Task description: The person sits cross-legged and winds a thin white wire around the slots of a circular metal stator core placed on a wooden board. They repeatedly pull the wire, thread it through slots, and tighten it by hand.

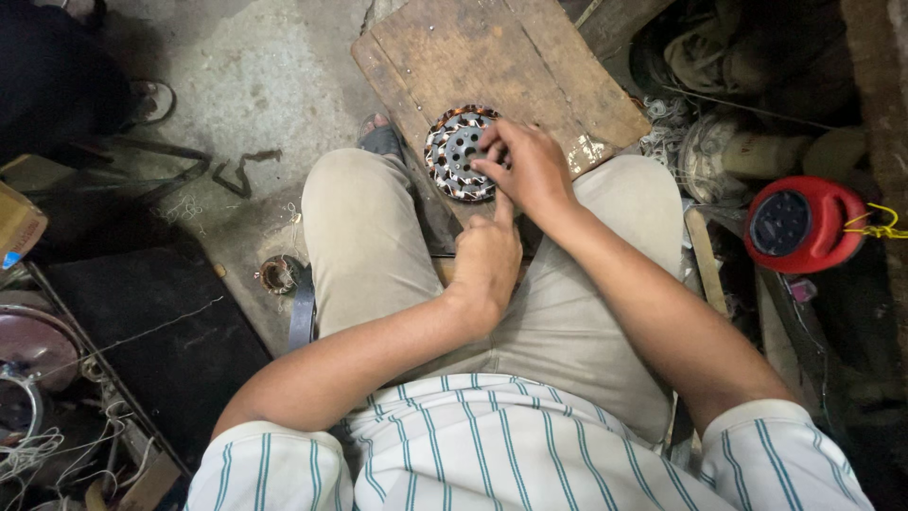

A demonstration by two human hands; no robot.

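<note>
Seated person, seen from above, beige trousers, striped shirt. A round motor winding point(454, 153), a metal disc with holes in the middle and copper wire coils around the rim, lay flat on a worn wooden board point(530, 66) that rested across the knees and out over the concrete floor point(255, 76).

Right hand point(530, 168) sat on the right edge of the winding, fingers curled and bunched, tips pressed onto the coils. Looked like a pinch on wire or on the rim, but what exactly was between the fingertips could not be told; too small. Left hand point(487, 260) lay just below it, loosely closed, index finger stretched up to the winding's lower edge beside the right hand. Nothing visibly held in it; it seemed to steady the piece.

Progress, as a judgement: coils appeared seated all around the visible rim, wire bright and in place, so winding looked largely done. Hands worked at one spot on the right side, so some tucking or finishing there seemed left. The covered part of the rim could not be checked.

Around: red cable reel point(804, 222) to the right, another motor part with loose wire point(709, 151) near it, a small round metal part point(279, 274) on the floor left of the leg, a sandalled foot point(381, 139) under the board edge.
</note>
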